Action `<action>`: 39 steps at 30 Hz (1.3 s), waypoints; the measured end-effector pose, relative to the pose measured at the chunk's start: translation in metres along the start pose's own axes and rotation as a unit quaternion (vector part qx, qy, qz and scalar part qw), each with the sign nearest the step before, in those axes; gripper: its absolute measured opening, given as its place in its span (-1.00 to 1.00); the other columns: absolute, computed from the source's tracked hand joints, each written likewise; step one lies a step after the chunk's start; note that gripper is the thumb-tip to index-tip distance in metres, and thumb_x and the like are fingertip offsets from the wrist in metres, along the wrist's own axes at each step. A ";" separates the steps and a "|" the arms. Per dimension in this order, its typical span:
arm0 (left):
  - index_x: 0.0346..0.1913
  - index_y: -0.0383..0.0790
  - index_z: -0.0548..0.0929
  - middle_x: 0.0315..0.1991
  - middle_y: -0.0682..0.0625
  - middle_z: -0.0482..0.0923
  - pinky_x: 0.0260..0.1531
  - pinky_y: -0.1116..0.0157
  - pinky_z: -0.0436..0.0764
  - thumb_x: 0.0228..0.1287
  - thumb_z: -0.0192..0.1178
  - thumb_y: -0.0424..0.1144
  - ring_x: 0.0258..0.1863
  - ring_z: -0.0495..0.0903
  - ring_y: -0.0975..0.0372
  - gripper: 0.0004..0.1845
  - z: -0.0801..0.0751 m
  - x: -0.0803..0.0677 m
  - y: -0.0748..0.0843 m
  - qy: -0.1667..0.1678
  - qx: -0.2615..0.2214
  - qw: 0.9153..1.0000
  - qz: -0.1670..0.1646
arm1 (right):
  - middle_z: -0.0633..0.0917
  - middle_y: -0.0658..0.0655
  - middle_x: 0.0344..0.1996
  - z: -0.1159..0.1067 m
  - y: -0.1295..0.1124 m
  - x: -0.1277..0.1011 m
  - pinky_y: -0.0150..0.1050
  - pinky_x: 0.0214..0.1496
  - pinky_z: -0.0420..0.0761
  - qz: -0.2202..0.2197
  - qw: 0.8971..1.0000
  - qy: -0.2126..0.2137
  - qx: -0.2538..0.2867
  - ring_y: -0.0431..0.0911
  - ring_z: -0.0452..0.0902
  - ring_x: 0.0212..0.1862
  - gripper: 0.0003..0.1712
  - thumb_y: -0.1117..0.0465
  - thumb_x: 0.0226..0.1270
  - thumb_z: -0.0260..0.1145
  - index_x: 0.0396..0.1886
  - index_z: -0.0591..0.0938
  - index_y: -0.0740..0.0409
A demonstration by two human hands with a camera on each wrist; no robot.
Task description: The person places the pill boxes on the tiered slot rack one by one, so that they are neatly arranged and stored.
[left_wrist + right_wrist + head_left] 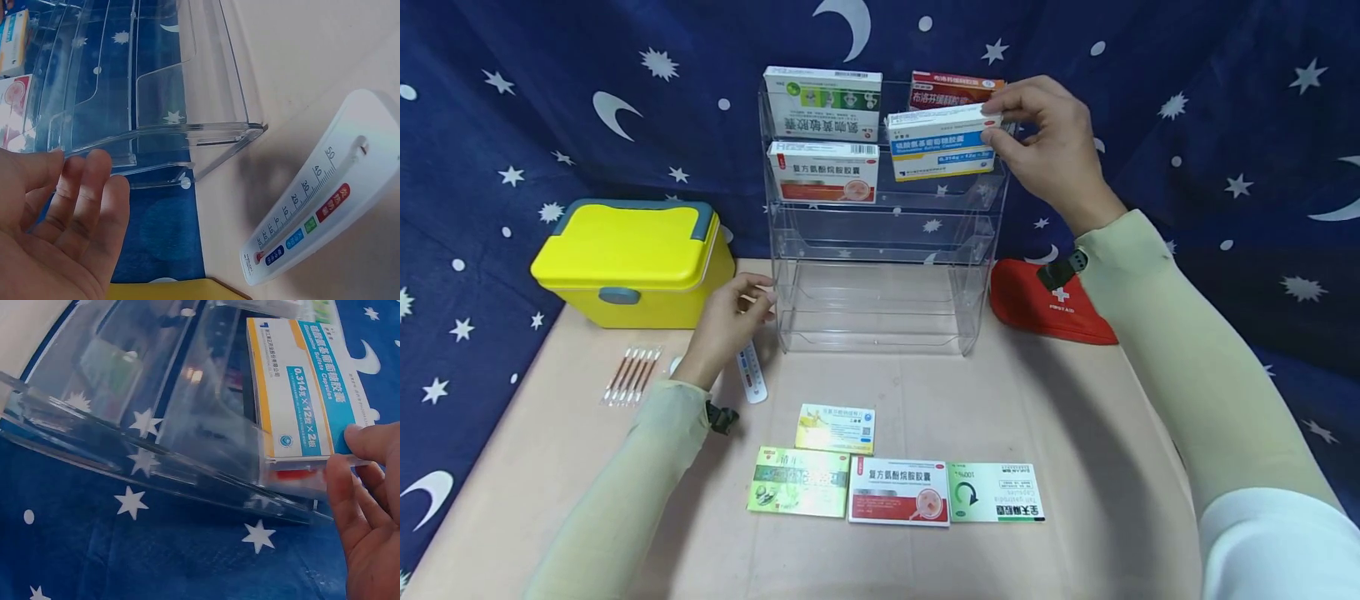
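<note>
My right hand point(1052, 142) pinches the right end of a white, blue and yellow medicine box point(940, 154), slightly tilted at the second tier of a clear acrylic rack point(880, 342). In the right wrist view, thumb and fingers grip the box's edge. Behind it, partly covered, a red medicine box point(955, 90) occupies the top tier. To its left stand a green-and-white box point(823, 104) and, below that, a red-and-white box point(824, 173). My left hand point(726, 321) is beside the rack's lower left side, fingers loosely bent; whether they touch it I cannot tell.
A yellow lidded case point(625, 250) stands left, with swab sticks point(632, 375) before it and a thermometer point(319, 194) near my left hand. A red first-aid pouch point(1052, 304) lies right. Several medicine boxes, including a red-and-white one point(899, 492), lie in front.
</note>
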State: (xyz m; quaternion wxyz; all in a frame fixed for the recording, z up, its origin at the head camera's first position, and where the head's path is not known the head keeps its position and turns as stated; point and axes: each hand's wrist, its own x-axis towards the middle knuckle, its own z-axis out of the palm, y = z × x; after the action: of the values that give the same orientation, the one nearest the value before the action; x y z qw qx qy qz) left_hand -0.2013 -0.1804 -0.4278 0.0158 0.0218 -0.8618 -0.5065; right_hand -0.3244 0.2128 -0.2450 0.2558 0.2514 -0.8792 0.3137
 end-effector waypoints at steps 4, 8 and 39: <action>0.22 -0.15 0.57 -0.12 -0.07 0.59 -0.23 0.21 0.65 0.53 0.17 -0.16 -0.21 0.69 0.03 -0.70 0.000 0.000 -0.001 0.002 0.004 1.000 0.000 | 0.57 0.00 0.13 0.007 0.000 0.001 -0.26 0.12 0.60 0.034 0.998 -0.046 -0.027 -0.16 0.63 0.10 -0.67 0.20 0.43 0.37 0.15 0.71 0.06; 0.22 -0.15 0.58 -0.12 -0.08 0.59 -0.24 0.17 0.65 0.53 0.17 -0.17 -0.19 0.69 -0.02 -0.70 0.000 -0.001 -0.001 0.001 0.000 1.000 0.002 | 0.57 0.01 0.16 0.010 -0.001 0.000 -0.20 0.19 0.56 0.057 0.994 -0.079 -0.046 -0.10 0.61 0.11 -0.64 0.18 0.44 0.36 0.19 0.69 0.05; 0.25 -0.14 0.56 -0.09 -0.07 0.57 -0.20 0.15 0.64 0.54 0.16 -0.16 -0.17 0.68 -0.01 -0.68 0.000 0.000 -0.001 -0.005 0.000 1.000 -0.011 | 0.58 0.05 0.18 0.003 0.005 -0.021 -0.28 -0.20 0.42 0.029 0.992 -0.068 -0.101 -0.05 0.40 -0.05 -0.58 -0.07 0.44 0.32 0.12 0.72 0.07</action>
State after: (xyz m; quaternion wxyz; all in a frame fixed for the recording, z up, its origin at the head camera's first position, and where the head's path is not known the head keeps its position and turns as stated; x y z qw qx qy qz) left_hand -0.2017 -0.1809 -0.4289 0.0058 0.0286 -0.8617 -0.5066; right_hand -0.3125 0.2199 -0.2617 0.2099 0.2193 -0.9288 0.2127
